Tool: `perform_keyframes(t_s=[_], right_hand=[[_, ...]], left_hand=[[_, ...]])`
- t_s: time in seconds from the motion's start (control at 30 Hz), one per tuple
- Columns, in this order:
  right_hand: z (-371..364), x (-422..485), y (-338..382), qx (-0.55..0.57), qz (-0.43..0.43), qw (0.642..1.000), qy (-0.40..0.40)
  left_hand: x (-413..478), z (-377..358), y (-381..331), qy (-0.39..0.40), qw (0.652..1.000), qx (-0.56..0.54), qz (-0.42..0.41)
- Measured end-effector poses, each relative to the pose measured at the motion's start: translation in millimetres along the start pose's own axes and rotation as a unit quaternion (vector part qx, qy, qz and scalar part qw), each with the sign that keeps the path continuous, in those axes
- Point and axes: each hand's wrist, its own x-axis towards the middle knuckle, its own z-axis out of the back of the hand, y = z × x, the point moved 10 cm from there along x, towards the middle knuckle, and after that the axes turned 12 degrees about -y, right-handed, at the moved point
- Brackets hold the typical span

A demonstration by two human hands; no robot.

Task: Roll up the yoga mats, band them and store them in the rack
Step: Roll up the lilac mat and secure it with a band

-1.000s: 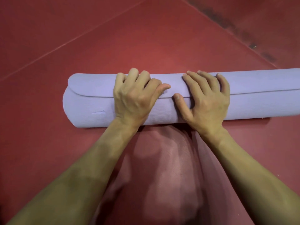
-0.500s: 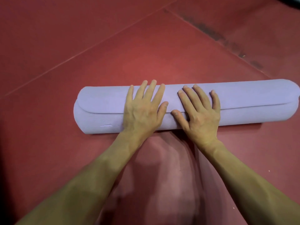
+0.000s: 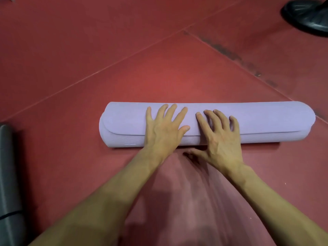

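Observation:
A lilac yoga mat (image 3: 266,121) lies fully rolled across the red floor, its rounded end flap on top and facing me. My left hand (image 3: 165,128) lies flat on the middle of the roll with fingers spread and straight. My right hand (image 3: 220,137) rests beside it on the roll, fingers slightly bent over the top, thumb down at the roll's near side by the floor. No band is visible on the lilac roll.
A dark grey rolled mat (image 3: 8,183) with a thin black band lies at the left edge. A black shoe (image 3: 308,15) of another person stands at the top right. Red floor mats with seams surround the roll.
The roll has moved away from me and now sits whole in view. My left fingers went from curled to flat. My right thumb dropped off the roll toward the floor.

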Motion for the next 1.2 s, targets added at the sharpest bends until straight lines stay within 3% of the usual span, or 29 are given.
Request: perform_keyframes(t_s=[0.07, 0.2, 0.37, 0.5, 0.73, 0.97, 1.2], right_hand=[[5.1, 10.0, -2.5, -0.019, 0.003, 1.000, 0.011], [-10.3, 12.8, -4.1, 0.018, -0.011, 0.998, 0.061], [-11.6, 9.5, -3.9, 0.015, -0.011, 0.996, 0.089], [-5.4, 12.1, -7.9, 0.038, -0.006, 0.997, 0.068], [-15.0, 13.1, -8.3, 0.013, 0.035, 0.996, 0.084], [-25.0, 10.6, -4.1, -0.052, 0.066, 0.983, 0.164], [24.0, -7.6, 20.6, 0.010, 0.045, 0.994, 0.095]], left_hand=[[-1.7, 3.8, -0.1, 0.016, 1.000, -0.003, -0.016], [-13.0, -6.9, -2.7, 0.129, 0.991, -0.011, -0.036], [-3.4, -5.4, -0.6, 0.170, 0.984, 0.016, -0.049], [-4.2, -3.6, -4.7, 0.157, 0.983, 0.050, -0.078], [-22.0, -3.0, -12.5, 0.051, 0.989, 0.073, -0.116], [-25.4, -13.8, -13.2, 0.130, 0.977, 0.124, -0.113], [-45.0, 32.9, -4.3, 0.091, 0.985, 0.033, -0.142]])
